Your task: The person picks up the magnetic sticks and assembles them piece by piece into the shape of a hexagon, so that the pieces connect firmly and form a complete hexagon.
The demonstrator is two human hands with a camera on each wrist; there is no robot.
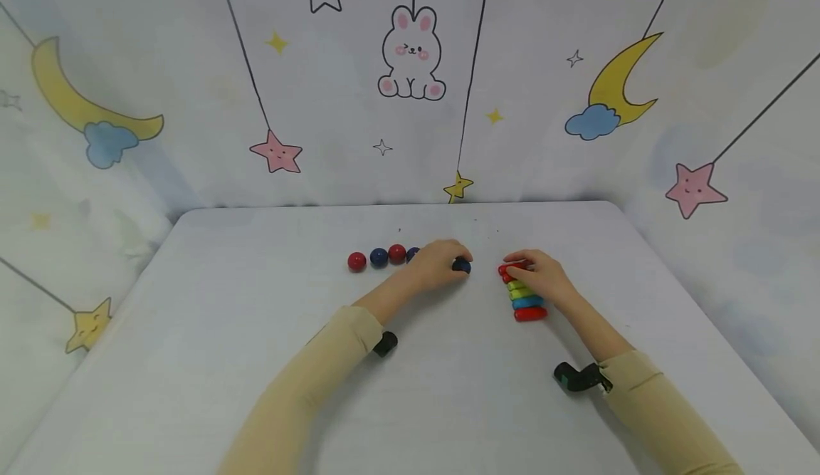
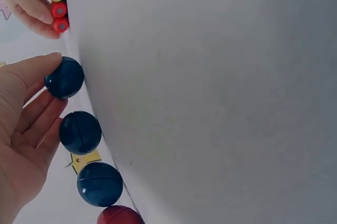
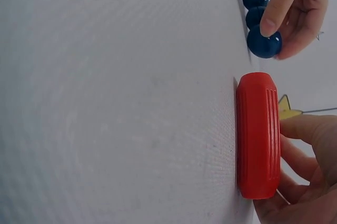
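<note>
Here we pinched end blue ball (image 1: pixel 461 266) in left hand (image 1: pixel 438 265); right hand (image 1: pixel 541 275) clamped top red bar (image 1: pixel 512 269); ball row (image 1: pixel 378 257) and bar column (image 1: pixel 527 300) on desk (image 1: pixel 256 361) seemed mostly laid.

White table (image 1: pixel 256 361); backdrop (image 1: pixel 192 69) printed with rabbit (image 1: pixel 412 53), moons, stars.

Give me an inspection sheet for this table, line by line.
Surface: white table, flat.
Job's things: row of red and blue balls; the end blue ball under the left fingers; a row of coloured oblong pieces, its far red piece at the right hand.
Clutter: nothing seen.
Hands: left hand pinches the blue ball; right hand holds the red piece.
Cables: nothing seen.
Surroundings: cartoon backdrop with stars, moons and a rabbit.
</note>
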